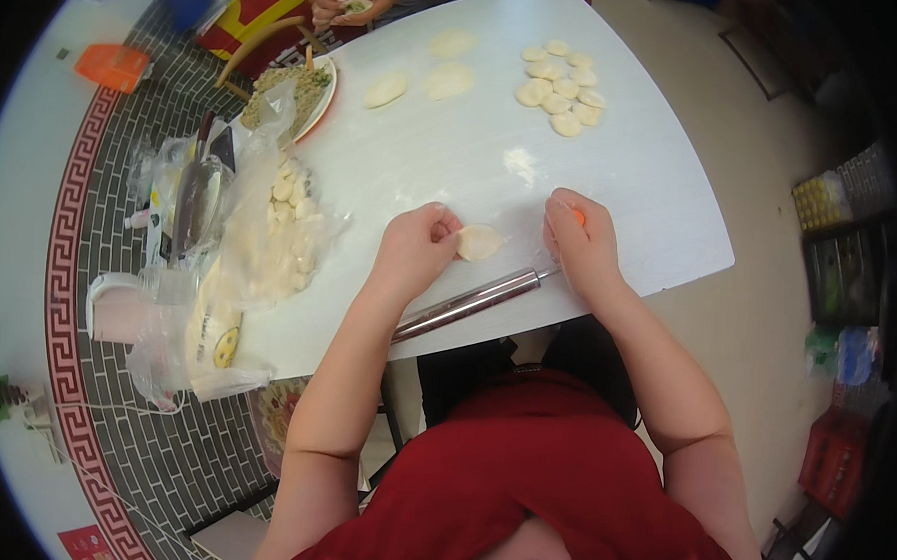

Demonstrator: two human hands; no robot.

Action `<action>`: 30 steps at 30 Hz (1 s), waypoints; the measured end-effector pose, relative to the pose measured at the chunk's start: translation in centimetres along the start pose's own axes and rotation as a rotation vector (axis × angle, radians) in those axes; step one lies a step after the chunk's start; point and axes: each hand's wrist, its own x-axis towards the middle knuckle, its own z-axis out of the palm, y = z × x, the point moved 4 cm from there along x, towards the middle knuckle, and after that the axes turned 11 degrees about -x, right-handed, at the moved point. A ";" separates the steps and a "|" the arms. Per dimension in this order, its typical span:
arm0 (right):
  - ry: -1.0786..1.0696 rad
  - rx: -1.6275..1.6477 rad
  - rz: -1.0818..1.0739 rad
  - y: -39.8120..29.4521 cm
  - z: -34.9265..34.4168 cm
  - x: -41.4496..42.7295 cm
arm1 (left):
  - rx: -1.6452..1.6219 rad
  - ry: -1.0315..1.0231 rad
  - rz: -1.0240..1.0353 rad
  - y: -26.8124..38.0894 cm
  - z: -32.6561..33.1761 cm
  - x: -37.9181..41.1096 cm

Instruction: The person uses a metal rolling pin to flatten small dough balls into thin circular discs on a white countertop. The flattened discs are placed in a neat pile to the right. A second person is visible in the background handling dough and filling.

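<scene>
Between the thumb and fingers of my left hand (418, 243) is the edge of a small flattened dough round (480, 243). My right hand (579, 237) is closed around the handle of a shiny metal rolling pin (470, 303); a bit of orange shows at the fist. The pin's barrel slants down to the left near the table's front edge, with its far end by my left forearm. Beyond my hands lies a patch of white flour (521, 164). Three larger rolled dough wrappers (449, 81) rest farther back, and several small dough discs (555, 103) are grouped at the back right.
On the left, clear plastic film (248, 226) partly covers several dough pieces (291, 190). A plate of minced filling (291, 97) stands behind it, and a cleaver (189, 194) is farther left. Across the white table (633, 175), another person's hands (359, 4) hold a filled wrapper.
</scene>
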 end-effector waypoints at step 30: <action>0.051 -0.155 -0.024 -0.9 1.6 4.6 | 0.269 0.065 0.104 3.1 2.3 -0.3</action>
